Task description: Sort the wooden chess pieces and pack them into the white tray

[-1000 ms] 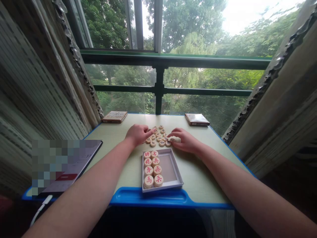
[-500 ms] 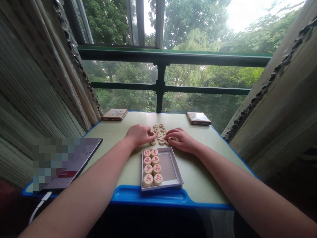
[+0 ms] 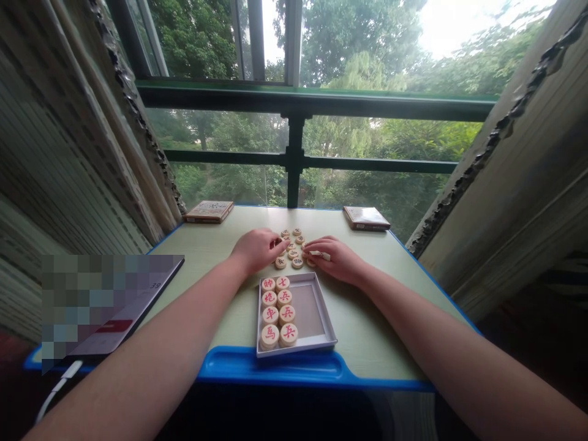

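Observation:
Several round Chinese chess pieces (image 3: 297, 262) with dark characters lie in a loose group on the table. At the left side of the group, my left hand (image 3: 258, 250) has thumb and fingers closed on a piece partly hidden by them. My right hand (image 3: 334, 258) reaches in from the right, its fingers bent over a piece, with the thumb below; the fingers cover most of it. Nearer to me sits a shallow white box (image 3: 327, 324), its left half filled with two columns of stacked pieces with red characters (image 3: 286, 314).
A brown flat box (image 3: 209, 211) lies at the table's back left, another flat box (image 3: 366, 218) at the back right. A laptop-like screen (image 3: 133, 306) with a white cable (image 3: 59, 386) stands at the left. The table has a blue rim (image 3: 275, 366); curtains hang on both sides.
The left hand's fingers have shifted slightly, with the dark piece between them less visible now. The right hand stays nearly in place over its piece. The whole view has moved a little.

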The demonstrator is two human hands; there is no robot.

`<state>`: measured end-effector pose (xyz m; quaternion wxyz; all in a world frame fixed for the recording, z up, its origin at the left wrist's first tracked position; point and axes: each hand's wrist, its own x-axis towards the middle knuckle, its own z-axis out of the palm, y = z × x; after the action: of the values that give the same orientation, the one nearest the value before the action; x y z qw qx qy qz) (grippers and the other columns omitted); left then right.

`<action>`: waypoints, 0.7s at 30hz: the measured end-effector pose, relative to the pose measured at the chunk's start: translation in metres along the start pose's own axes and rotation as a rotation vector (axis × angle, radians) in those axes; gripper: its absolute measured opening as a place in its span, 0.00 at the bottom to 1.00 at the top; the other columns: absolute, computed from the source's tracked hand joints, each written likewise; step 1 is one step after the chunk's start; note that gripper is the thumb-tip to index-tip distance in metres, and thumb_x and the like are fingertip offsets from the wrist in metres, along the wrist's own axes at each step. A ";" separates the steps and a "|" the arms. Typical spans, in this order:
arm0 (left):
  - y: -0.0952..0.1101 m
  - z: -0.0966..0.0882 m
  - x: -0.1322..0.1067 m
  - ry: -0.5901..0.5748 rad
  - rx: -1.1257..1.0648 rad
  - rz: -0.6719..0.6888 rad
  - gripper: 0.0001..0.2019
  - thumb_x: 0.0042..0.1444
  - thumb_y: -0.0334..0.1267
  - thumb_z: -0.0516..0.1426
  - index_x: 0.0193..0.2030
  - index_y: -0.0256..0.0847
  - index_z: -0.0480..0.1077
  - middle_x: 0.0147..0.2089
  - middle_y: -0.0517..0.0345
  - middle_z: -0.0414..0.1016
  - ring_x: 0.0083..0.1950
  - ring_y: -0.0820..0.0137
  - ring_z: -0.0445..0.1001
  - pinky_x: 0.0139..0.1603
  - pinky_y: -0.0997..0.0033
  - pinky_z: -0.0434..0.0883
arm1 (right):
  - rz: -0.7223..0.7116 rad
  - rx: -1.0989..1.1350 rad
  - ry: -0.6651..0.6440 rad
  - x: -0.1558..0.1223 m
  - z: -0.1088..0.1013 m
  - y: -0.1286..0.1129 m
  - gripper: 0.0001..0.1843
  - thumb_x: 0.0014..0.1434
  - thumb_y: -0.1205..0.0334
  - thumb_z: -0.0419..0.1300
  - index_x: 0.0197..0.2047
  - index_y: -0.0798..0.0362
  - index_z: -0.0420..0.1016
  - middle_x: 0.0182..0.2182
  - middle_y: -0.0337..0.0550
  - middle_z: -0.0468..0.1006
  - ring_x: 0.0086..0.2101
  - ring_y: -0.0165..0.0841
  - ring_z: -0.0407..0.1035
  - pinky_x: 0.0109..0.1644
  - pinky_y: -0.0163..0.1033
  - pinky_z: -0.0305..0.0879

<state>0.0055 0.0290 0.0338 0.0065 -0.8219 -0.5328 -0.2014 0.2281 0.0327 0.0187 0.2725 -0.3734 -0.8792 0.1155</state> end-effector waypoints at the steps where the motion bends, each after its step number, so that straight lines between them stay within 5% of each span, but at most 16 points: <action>1: 0.000 0.001 0.000 -0.001 0.002 0.005 0.22 0.56 0.52 0.46 0.31 0.40 0.75 0.32 0.52 0.75 0.34 0.68 0.70 0.33 0.72 0.61 | 0.016 -0.024 0.014 0.000 0.000 0.002 0.12 0.55 0.67 0.57 0.42 0.53 0.78 0.43 0.46 0.78 0.45 0.37 0.67 0.53 0.44 0.61; 5: -0.002 0.003 0.002 0.037 0.009 0.003 0.19 0.54 0.50 0.50 0.28 0.39 0.74 0.30 0.54 0.75 0.32 0.68 0.70 0.33 0.72 0.62 | 0.098 -0.097 0.037 -0.001 -0.002 0.007 0.13 0.55 0.67 0.56 0.42 0.52 0.78 0.43 0.47 0.76 0.44 0.38 0.67 0.51 0.46 0.62; 11: 0.000 0.004 0.000 0.033 -0.073 -0.088 0.18 0.52 0.52 0.51 0.40 0.42 0.72 0.28 0.59 0.75 0.27 0.71 0.69 0.27 0.74 0.60 | 0.071 -0.073 -0.040 -0.003 -0.003 0.005 0.15 0.56 0.60 0.57 0.46 0.50 0.76 0.45 0.48 0.73 0.44 0.38 0.66 0.53 0.46 0.60; 21: 0.008 0.008 -0.001 -0.040 0.136 -0.090 0.25 0.51 0.62 0.48 0.31 0.44 0.75 0.29 0.53 0.77 0.32 0.63 0.74 0.29 0.70 0.62 | 0.039 -0.081 -0.121 -0.005 -0.003 -0.002 0.19 0.51 0.59 0.61 0.48 0.50 0.74 0.45 0.48 0.73 0.46 0.40 0.63 0.53 0.47 0.58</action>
<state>0.0150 0.0266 0.0275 0.0426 -0.7986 -0.5817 -0.1483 0.2316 0.0280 0.0200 0.2014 -0.3935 -0.8905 0.1075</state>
